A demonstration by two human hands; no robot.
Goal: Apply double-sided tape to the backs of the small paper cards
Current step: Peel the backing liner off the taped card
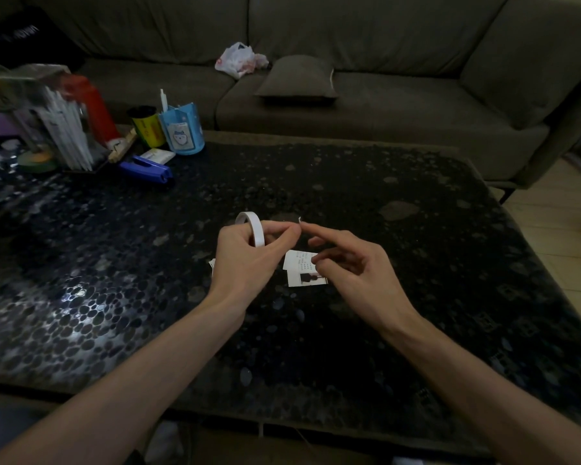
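My left hand holds a white roll of double-sided tape above the dark table, fingers curled through and round the ring. Its fingertips reach right toward a small white bit of tape end. My right hand hovers beside it, index finger stretched to that tape end, the other fingers loosely curled; whether it pinches the tape I cannot tell. Under the right hand lie small white paper cards, one printed with text and a dark picture. Another white card edge peeks out left of my left wrist.
The black pebble-patterned table fills the view. At its back left stand a blue stapler, a blue cup, a yellow-black canister, a red bottle and a holder of white sticks. A brown sofa stands behind.
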